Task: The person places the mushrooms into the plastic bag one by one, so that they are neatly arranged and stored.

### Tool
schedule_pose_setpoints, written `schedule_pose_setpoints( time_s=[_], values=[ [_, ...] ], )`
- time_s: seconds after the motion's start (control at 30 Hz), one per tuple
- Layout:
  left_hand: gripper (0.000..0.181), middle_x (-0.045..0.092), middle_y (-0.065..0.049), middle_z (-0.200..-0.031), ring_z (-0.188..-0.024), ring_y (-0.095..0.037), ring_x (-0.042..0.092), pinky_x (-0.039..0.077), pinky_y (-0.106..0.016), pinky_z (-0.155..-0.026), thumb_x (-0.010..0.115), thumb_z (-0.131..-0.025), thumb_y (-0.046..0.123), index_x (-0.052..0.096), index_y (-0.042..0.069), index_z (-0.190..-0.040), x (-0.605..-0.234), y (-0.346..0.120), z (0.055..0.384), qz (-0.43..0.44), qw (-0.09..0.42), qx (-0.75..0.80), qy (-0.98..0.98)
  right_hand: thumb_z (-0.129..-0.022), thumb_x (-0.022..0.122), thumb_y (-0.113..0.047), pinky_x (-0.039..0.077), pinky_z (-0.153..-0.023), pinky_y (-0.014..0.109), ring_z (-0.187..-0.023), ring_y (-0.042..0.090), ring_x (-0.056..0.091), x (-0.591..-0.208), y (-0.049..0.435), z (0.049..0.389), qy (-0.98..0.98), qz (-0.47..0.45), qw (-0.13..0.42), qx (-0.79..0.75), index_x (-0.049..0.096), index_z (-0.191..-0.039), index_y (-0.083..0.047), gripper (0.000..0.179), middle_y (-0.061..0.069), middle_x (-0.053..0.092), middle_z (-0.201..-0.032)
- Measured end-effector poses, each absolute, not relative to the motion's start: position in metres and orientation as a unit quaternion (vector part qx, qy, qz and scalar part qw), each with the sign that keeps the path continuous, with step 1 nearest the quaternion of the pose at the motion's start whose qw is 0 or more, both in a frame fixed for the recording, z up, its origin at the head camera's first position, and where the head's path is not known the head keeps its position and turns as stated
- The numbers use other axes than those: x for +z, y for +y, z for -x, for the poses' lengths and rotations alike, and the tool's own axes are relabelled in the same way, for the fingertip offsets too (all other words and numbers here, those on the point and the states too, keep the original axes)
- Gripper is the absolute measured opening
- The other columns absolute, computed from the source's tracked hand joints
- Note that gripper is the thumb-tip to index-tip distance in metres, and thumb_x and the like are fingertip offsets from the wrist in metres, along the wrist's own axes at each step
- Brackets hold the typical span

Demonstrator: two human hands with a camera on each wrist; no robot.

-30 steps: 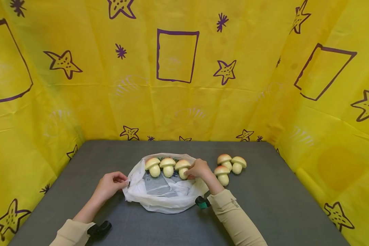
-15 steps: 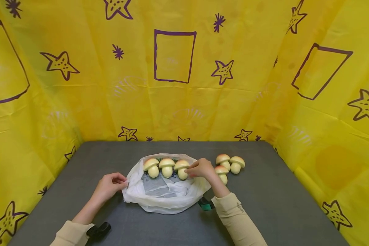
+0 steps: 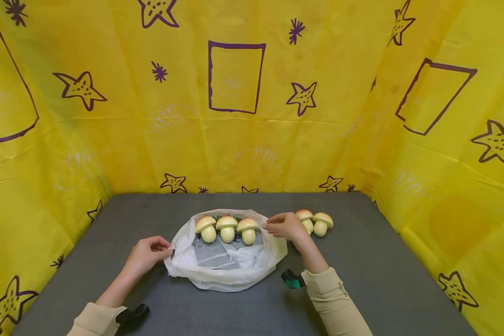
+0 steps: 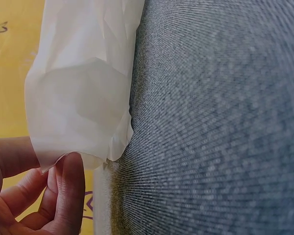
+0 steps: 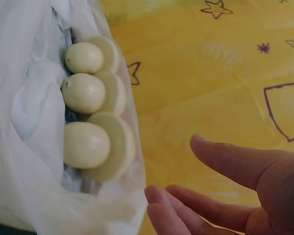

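Note:
A white plastic bag (image 3: 218, 281) lies opened out on the table, its mouth facing up. Three toy mushrooms, a left one (image 3: 208, 234), a middle one (image 3: 227, 234) and a right one (image 3: 248, 236), sit in a row along its far side, stems toward me. My left hand (image 3: 146, 255) pinches the bag's left rim between thumb and fingers; the left wrist view shows the thin plastic (image 4: 83, 107) there. Over the bag's right rim is my right hand (image 3: 289, 227), fingers extended and holding nothing. In the right wrist view its thumb and fingers are apart, beside the nearest mushroom (image 5: 95, 147).
Behind my right hand are two more mushrooms, one partly covered (image 3: 305, 220) and one in full view (image 3: 321, 225). The dark grey table (image 3: 361, 280) meets a yellow printed curtain (image 3: 235, 154) at the back and sides.
My right hand has let go of the right mushroom in the bag and moved right to the bag's rim, now covering a mushroom outside. My left hand keeps its pinch.

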State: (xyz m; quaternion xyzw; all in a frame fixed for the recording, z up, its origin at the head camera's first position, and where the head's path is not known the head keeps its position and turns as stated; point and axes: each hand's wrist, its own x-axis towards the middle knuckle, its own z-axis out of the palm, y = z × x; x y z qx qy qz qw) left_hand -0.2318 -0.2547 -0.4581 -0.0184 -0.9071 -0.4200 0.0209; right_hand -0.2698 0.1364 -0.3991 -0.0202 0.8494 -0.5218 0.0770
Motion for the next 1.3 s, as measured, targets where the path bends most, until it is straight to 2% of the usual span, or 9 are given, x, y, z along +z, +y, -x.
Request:
schedule_pose_setpoints(
  time_s=[0.2, 0.43, 0.67, 0.9, 1.07, 1.3],
  values=[
    [0.016, 0.064, -0.006, -0.077, -0.066, -0.013, 0.054, 0.047, -0.024, -0.058, 0.074, -0.080, 0.014, 0.068, 0.003, -0.090, -0.457, -0.254, 0.231, 0.015, 0.024, -0.418, -0.908, -0.085, 0.071, -0.025, 0.054, -0.082, 0.040, -0.093, 0.033, 0.068, -0.393, 0.158, 0.265, 0.855, 0.011, 0.069, -0.514, 0.065, -0.114, 0.003, 0.041, 0.020, 0.067, -0.108],
    [0.016, 0.064, -0.006, -0.077, -0.066, -0.013, 0.054, 0.046, -0.024, -0.058, 0.074, -0.080, 0.014, 0.068, 0.003, -0.090, -0.455, -0.253, 0.232, 0.022, 0.025, -0.417, -0.908, -0.087, 0.068, -0.021, 0.053, -0.085, 0.039, -0.104, 0.039, 0.063, -0.390, 0.179, 0.261, 0.837, 0.015, 0.065, -0.543, 0.062, -0.115, 0.009, 0.041, 0.025, 0.064, -0.113],
    [0.019, 0.064, -0.006, -0.078, -0.066, -0.015, 0.054, 0.047, -0.025, -0.057, 0.074, -0.080, 0.015, 0.067, 0.002, -0.091, -0.454, -0.251, 0.231, 0.016, 0.015, -0.424, -0.905, -0.087, 0.068, -0.023, 0.053, -0.085, 0.036, -0.100, 0.032, 0.066, -0.389, 0.197, 0.256, 0.837, -0.002, 0.057, -0.544, 0.060, -0.118, 0.009, 0.045, 0.024, 0.062, -0.117],
    [0.019, 0.064, -0.006, -0.078, -0.067, -0.016, 0.054, 0.046, -0.025, -0.057, 0.074, -0.080, 0.015, 0.067, 0.002, -0.091, -0.452, -0.250, 0.230, 0.010, 0.011, -0.426, -0.905, -0.089, 0.066, -0.022, 0.051, -0.088, 0.042, -0.103, 0.036, 0.064, -0.391, 0.217, 0.249, 0.835, -0.002, 0.041, -0.548, 0.058, -0.119, 0.011, 0.045, 0.027, 0.061, -0.119],
    [0.019, 0.063, -0.006, -0.079, -0.068, -0.017, 0.053, 0.046, -0.025, -0.058, 0.074, -0.080, 0.015, 0.067, 0.002, -0.092, -0.453, -0.250, 0.229, 0.010, 0.007, -0.427, -0.904, -0.088, 0.067, -0.026, 0.053, -0.085, 0.038, -0.102, 0.033, 0.065, -0.396, 0.228, 0.247, 0.837, -0.031, 0.040, -0.545, 0.059, -0.120, 0.008, 0.047, 0.023, 0.062, -0.118],
    [0.019, 0.063, -0.006, -0.079, -0.069, -0.017, 0.053, 0.046, -0.025, -0.058, 0.073, -0.081, 0.014, 0.067, 0.002, -0.093, -0.454, -0.252, 0.228, 0.004, 0.000, -0.431, -0.903, -0.090, 0.065, -0.025, 0.053, -0.085, 0.038, -0.107, 0.036, 0.063, -0.406, 0.243, 0.247, 0.841, -0.038, 0.053, -0.536, 0.055, -0.123, 0.011, 0.050, 0.027, 0.060, -0.121]
  ],
)
